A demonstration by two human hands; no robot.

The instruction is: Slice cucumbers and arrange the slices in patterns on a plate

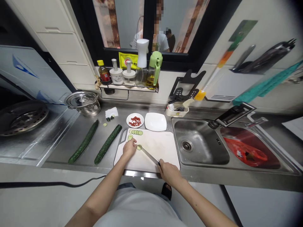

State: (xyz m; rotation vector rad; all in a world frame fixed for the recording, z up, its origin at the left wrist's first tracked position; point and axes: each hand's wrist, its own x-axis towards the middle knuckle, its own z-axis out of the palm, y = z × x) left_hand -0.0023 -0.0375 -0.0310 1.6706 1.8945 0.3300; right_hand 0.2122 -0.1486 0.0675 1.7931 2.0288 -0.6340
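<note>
My right hand (168,171) is wrapped round the handle of a knife (150,155), whose blade slants up to the left over a white cutting board (163,142). A round cucumber slice (139,147) lies at the blade's tip. My left hand (130,148) is on the board's left part beside that slice, its fingers drawn together; whatever they hold is too small to make out. Just above it are more slices (130,137), and a row of overlapping slices (136,132) lies along the board's top left. Two whole cucumbers (108,144) (85,142) rest left of the board.
Behind the board stand a plate of red pieces (135,120) and a white plate (155,122). A lidded pot (83,102) is at the back left, a double sink (201,142) at the right. Bottles stand on a wall rack (129,87). People show in the window.
</note>
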